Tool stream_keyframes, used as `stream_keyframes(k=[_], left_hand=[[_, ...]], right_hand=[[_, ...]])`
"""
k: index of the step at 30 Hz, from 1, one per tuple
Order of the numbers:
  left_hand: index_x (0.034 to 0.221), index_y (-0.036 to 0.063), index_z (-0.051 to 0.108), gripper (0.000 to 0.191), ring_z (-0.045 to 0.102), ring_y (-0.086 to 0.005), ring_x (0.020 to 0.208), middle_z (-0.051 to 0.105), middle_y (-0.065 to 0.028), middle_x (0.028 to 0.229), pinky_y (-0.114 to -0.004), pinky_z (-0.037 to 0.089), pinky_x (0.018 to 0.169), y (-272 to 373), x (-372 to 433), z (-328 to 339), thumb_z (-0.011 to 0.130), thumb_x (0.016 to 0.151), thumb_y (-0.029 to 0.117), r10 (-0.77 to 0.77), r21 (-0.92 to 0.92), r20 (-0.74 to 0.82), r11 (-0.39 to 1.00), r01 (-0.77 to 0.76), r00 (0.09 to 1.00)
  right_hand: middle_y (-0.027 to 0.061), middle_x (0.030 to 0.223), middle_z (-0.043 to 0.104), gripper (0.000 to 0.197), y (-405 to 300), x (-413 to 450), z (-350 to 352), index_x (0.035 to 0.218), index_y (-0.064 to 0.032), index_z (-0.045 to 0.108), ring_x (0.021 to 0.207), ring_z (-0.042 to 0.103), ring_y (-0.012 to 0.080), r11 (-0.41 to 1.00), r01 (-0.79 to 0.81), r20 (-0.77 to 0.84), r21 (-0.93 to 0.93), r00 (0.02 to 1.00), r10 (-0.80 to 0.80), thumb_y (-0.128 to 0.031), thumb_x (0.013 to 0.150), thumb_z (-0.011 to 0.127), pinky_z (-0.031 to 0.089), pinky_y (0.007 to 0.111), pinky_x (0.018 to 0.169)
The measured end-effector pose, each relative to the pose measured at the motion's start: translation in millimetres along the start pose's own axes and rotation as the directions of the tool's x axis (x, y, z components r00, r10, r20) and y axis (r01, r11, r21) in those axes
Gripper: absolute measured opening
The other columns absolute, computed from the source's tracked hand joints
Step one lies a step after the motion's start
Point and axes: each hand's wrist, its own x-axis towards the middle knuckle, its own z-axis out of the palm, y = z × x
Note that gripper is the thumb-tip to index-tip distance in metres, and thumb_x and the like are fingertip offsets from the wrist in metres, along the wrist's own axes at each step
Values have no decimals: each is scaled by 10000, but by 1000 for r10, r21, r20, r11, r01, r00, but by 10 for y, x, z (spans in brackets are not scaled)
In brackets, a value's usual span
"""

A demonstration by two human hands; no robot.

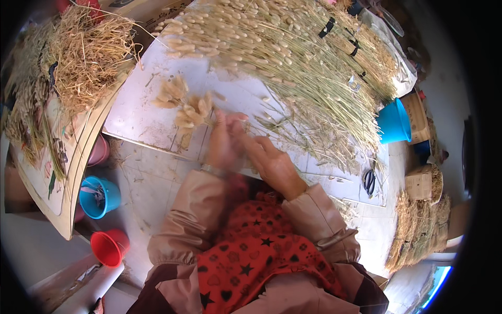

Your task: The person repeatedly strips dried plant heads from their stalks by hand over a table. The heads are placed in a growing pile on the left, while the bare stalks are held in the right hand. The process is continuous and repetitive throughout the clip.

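Observation:
A small bunch of dried bunny-tail grass (192, 108) points left over the white tabletop (129, 114), its fluffy cream heads spread out. Its stems run into my left hand (222, 141), which is blurred and closed around them. My right hand (274, 163) meets the left one from the right side, its fingers stretched towards the stem ends. Whether anything lies between the right fingers is hidden. Beyond both hands lies a large heap of dried bunny-tail stems (313, 90), heads to the left and cut ends to the right. Loose stems and leaf bits (290, 125) are strewn just past my right hand.
Black-handled scissors (369, 182) lie at the table's right corner. A blue bucket (394, 121) stands by the stem ends. On the left, a second table (98, 114) carries straw (90, 59); a blue bucket (100, 197) and red bucket (110, 248) stand nearby. Grass bundles (419, 227) stand at right.

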Motion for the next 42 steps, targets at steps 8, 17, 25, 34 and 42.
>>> stream_keyframes(k=[8, 17, 25, 34, 42], left_hand=[[969, 43, 563, 602, 288, -66, 507, 292, 58, 577, -226, 279, 443, -53, 23, 7, 290, 968, 579, 30, -29, 273, 999, -23, 962], [741, 79, 509, 454, 224, -59, 435, 219, 84, 517, -218, 211, 419, 9, -356, 458, 439, 979, 459, -81, 80, 468, 996, 49, 880], [700, 130, 460, 410, 207, -38, 451, 222, 93, 541, -218, 198, 432, 163, -481, 496, 460, 983, 426, -85, 261, 279, 965, 10, 957], [678, 154, 405, 416, 216, -46, 476, 246, 88, 565, -215, 190, 455, 95, -337, 266, 527, 945, 449, -29, 66, 88, 998, 24, 996], [959, 141, 480, 225, 456, -35, 568, 476, 37, 713, -199, 342, 435, -220, -361, 287, 599, 908, 325, 94, 371, 97, 921, -124, 991]], right_hand=[[204, 1039, 587, 415, 110, -434, -292, 1236, -40, 521, 914, 577, 376, 998, 25, -34, -64, 999, -27, -141, 848, 631, 459, 455, 820], [193, 777, 581, 282, 160, -527, -111, 1019, -25, 548, 668, 552, 336, 942, -258, 177, 212, 959, 223, -289, 985, 457, 463, 396, 628], [232, 816, 568, 228, 178, -598, -71, 963, -27, 523, 762, 569, 419, 961, -211, 179, 179, 967, 179, -230, 983, 422, 464, 466, 666], [194, 986, 618, 359, 37, -180, -191, 1129, -21, 532, 921, 620, 348, 937, -220, 229, 271, 960, 159, -284, 897, 605, 489, 392, 815], [126, 1195, 565, 1097, -405, 976, -700, 1500, -107, 70, 1109, 540, 219, 850, -272, 363, 451, 926, 104, -191, 697, 813, 449, 362, 935]])
